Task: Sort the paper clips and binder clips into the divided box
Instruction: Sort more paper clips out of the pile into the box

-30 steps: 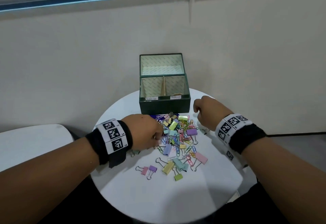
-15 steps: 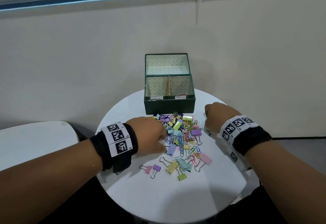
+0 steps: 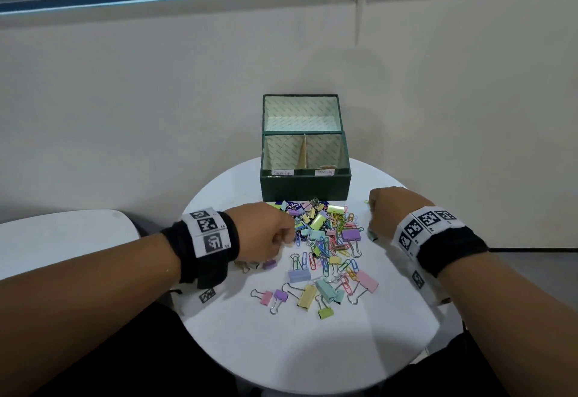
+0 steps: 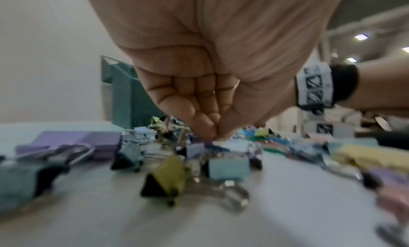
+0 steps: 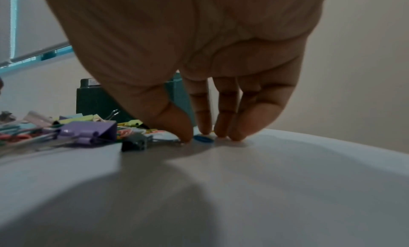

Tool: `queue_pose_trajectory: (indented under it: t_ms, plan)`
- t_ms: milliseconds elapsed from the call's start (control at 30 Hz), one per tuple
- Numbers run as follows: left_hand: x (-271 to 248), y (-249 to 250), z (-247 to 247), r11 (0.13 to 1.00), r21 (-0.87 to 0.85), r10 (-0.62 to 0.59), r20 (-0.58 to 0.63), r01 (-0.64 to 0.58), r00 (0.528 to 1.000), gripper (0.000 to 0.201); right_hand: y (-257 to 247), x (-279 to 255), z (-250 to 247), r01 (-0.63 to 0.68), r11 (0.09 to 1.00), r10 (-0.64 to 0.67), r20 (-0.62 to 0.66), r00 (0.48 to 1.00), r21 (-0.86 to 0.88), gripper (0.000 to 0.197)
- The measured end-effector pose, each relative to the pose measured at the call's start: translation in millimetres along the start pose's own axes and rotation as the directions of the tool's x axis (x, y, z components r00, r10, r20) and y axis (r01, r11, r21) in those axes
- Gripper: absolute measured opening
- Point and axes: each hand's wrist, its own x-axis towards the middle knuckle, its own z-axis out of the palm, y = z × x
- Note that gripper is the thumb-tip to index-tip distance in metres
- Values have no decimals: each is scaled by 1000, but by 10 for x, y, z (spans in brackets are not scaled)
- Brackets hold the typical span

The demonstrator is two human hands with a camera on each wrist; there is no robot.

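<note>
A heap of pastel binder clips and coloured paper clips [image 3: 327, 240] lies on the round white table [image 3: 281, 349] in front of the dark green divided box [image 3: 305, 185]. The box's lid stands open. My left hand [image 3: 280, 234] is at the heap's left edge. In the left wrist view my left hand [image 4: 215, 136] has thumb and fingertips pinched together on a small clip in the heap, and its kind is hidden. My right hand [image 5: 197, 137] stands fingertips-down on the table right of the heap. A blue paper clip [image 5: 203, 139] lies flat between thumb and index.
A large lilac binder clip [image 5: 88, 131] and a small grey one [image 5: 135, 143] lie just left of my right hand. Loose binder clips [image 3: 308, 298] are scattered toward me. A second white surface [image 3: 62, 240] sits at the left. The wall is close behind the box.
My right hand has sunk a little toward the table beside the heap. My left hand has shifted slightly at the heap's left edge, uncovering a small lilac clip near the wrist.
</note>
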Motion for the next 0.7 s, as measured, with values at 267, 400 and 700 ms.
queue_pose_trajectory:
  t_ms: [267,400,700]
  plan:
    - [-10,1,-17,989,147,-25,29,21,999,33,-9,83,78,17,998,-19,31,999,59,25]
    - [-18,75,26,978,207,-11,69,-3,998,21,-23,88,92,10,997,-12,37,999,76,27]
    - [60,253,57,976,162,-158,70,145,985,54,-6,44,66,23,999,-24,23,999,29,30]
